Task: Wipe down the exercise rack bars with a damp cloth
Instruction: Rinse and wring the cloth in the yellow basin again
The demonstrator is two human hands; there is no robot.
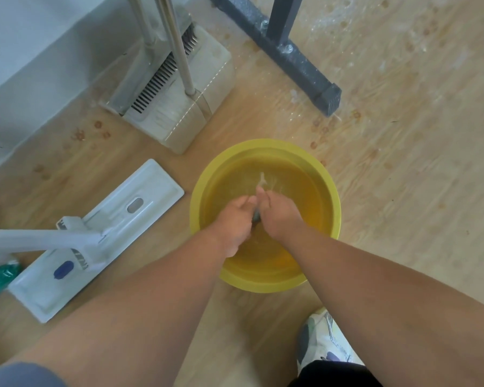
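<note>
Both hands [259, 215] grip a twisted cloth [256, 216], long axis upright, above the yellow basin [330, 191].

- The damp cloth [256, 216] is showing only as a small dark grey sliver, bunched and mostly hidden, sitting over the yellow basin [330, 191].
- The exercise rack [296, 55] is standing on the wooden floor beyond the basin, its dark, speckled base bar lying flat and ending in a ribbed cap.
</note>
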